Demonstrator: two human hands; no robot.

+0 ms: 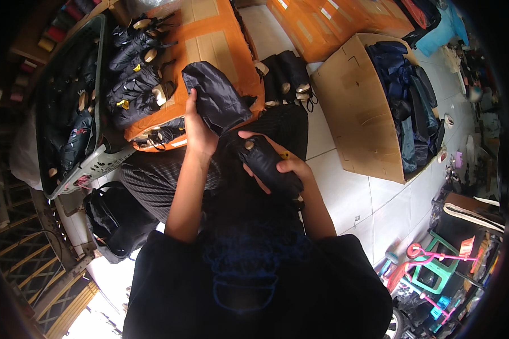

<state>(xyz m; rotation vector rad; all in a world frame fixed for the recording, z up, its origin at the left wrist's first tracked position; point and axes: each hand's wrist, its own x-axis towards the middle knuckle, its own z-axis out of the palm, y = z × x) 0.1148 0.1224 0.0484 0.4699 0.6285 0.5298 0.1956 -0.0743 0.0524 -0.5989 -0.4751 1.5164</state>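
My left hand (pixel 198 129) is closed on a black fabric sleeve (pixel 214 93), thumb along its near side. The sleeve looks limp, its lower end toward my lap. In my right hand (pixel 293 167) is a folded black umbrella (pixel 264 161), with the fingers wrapped round its middle and a small yellow mark by them. Sleeve and umbrella are close together above my lap; whether they touch is hard to tell. Several folded black umbrellas (pixel 131 82) with pale handles lie in a row on an orange-taped carton (pixel 206 48) beyond my left hand.
At the left stands a grey plastic basket (pixel 99 161) of umbrellas. More umbrellas (pixel 291 70) lie right of the taped carton. An open cardboard box (pixel 345 113) holds dark blue fabric. A black bag (pixel 116 217) sits at the lower left, a green stool (pixel 435 271) at the lower right.
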